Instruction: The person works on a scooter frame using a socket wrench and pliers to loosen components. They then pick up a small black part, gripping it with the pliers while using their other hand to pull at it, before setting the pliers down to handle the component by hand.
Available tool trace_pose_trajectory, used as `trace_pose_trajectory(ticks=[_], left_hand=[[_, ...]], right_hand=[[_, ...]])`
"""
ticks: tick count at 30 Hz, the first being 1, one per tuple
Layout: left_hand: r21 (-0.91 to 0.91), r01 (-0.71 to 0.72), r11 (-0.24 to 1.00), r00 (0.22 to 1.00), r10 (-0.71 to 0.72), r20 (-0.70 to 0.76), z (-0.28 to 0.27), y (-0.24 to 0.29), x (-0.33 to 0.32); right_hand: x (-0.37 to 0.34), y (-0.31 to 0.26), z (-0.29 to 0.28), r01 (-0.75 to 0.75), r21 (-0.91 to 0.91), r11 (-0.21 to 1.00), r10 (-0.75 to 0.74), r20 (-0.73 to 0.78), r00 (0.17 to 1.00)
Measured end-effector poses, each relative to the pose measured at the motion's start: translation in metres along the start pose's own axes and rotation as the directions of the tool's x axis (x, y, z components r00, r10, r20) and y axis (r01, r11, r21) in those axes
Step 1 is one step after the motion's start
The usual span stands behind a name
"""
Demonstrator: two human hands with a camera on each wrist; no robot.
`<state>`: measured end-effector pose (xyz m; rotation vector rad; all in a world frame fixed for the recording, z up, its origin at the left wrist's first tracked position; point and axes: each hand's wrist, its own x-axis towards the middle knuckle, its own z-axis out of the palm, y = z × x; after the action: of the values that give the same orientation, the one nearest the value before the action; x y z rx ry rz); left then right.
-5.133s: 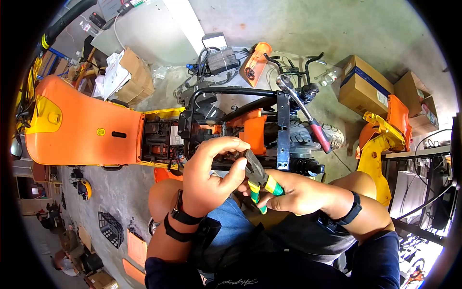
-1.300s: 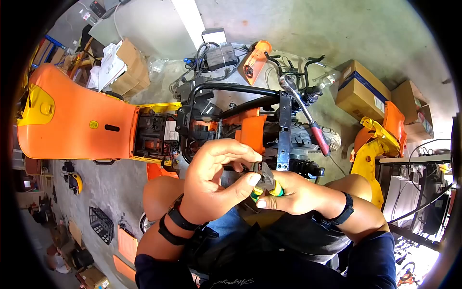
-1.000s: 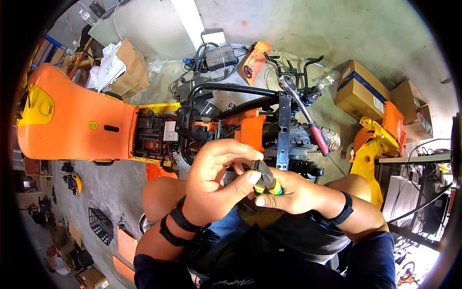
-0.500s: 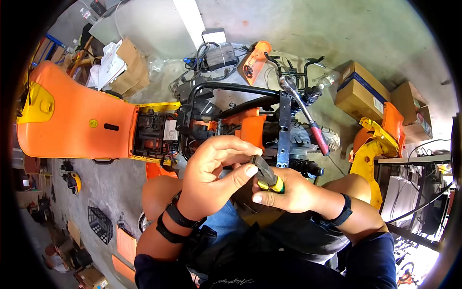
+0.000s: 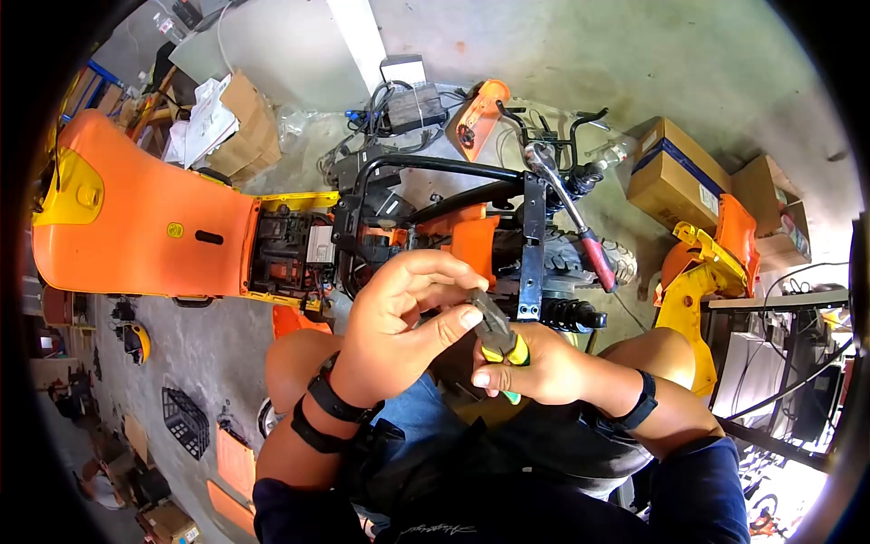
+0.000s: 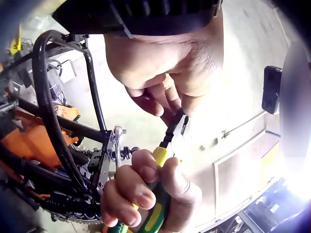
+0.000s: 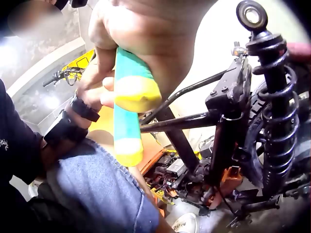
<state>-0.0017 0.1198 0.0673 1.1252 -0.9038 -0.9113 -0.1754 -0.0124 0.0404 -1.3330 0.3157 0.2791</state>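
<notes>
My right hand [image 5: 544, 363] grips combination pliers [image 5: 494, 334] with green and yellow handles, held over my lap. Their dark metal nose points up and left, into the fingers of my left hand [image 5: 399, 331]. Thumb and fingertips of that hand pinch right at the nose's tip, around a small dark part [image 6: 181, 114] seen in the left wrist view. Most of this part is hidden by the fingers and the plier jaws, so I cannot tell what it is. In the right wrist view the handle ends [image 7: 129, 138] stick out below the right palm.
In front of me lies a stripped vehicle with a black tube frame [image 5: 435, 166] and an orange body [image 5: 145, 218]. A ratchet [image 5: 571, 204] with a red grip rests across the frame. Cardboard boxes [image 5: 675, 177] and a yellow panel [image 5: 693, 313] are at right; a black crate [image 5: 186, 422] lies at left.
Both hands stay together in front of the frame. The pliers have turned in the right hand: their nose, tipped toward the camera about a second ago, now lies flatter, pointing up and left.
</notes>
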Motion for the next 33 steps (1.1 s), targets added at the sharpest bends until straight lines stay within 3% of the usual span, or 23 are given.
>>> trace_pose_trajectory(ticks=[2,5,8,11,18,23,25,29,32,33], left_hand=[[-0.001,0.021,1.0,1.0,-0.021,0.013,-0.001,0.0,0.0],[0.007,-0.007,1.0,1.0,0.007,0.01,-0.001,-0.002,0.0],[0.033,-0.027,0.999,0.999,0.026,0.035,-0.001,-0.003,-0.001],[0.024,-0.025,0.999,0.999,0.024,0.048,0.0,-0.002,0.0],[0.207,-0.104,0.973,0.994,0.093,0.061,0.002,0.002,0.001],[0.295,-0.091,0.951,0.994,0.066,0.091,-0.002,0.006,0.0],[0.208,-0.091,0.974,0.995,0.077,0.07,-0.001,0.004,0.001],[0.159,-0.098,0.982,0.994,0.089,0.066,-0.001,-0.005,0.003],[0.01,-0.108,0.994,0.994,0.108,-0.013,0.007,-0.011,0.001],[-0.075,-0.044,0.996,0.998,0.04,-0.046,0.009,-0.01,0.0]], right_hand=[[0.003,0.006,-0.003,-0.03,0.036,0.999,0.029,0.028,0.999],[0.006,0.012,-0.006,0.168,0.025,0.986,-0.169,0.095,0.981],[0.004,0.007,-0.009,0.196,-0.028,0.98,-0.193,0.089,0.977],[0.002,0.003,-0.012,0.174,-0.074,0.982,-0.167,0.087,0.982],[0.001,0.003,-0.02,0.148,-0.235,0.961,-0.143,0.036,0.989],[0.004,0.005,-0.022,0.155,-0.215,0.964,-0.142,0.074,0.987],[0.005,0.003,-0.02,0.169,-0.099,0.981,-0.159,0.097,0.982],[0.007,-0.003,-0.024,0.193,-0.076,0.978,-0.178,0.175,0.968],[0.006,-0.005,-0.024,0.195,-0.051,0.979,-0.183,0.177,0.967],[0.006,-0.005,-0.023,0.186,-0.053,0.981,-0.175,0.163,0.971]])
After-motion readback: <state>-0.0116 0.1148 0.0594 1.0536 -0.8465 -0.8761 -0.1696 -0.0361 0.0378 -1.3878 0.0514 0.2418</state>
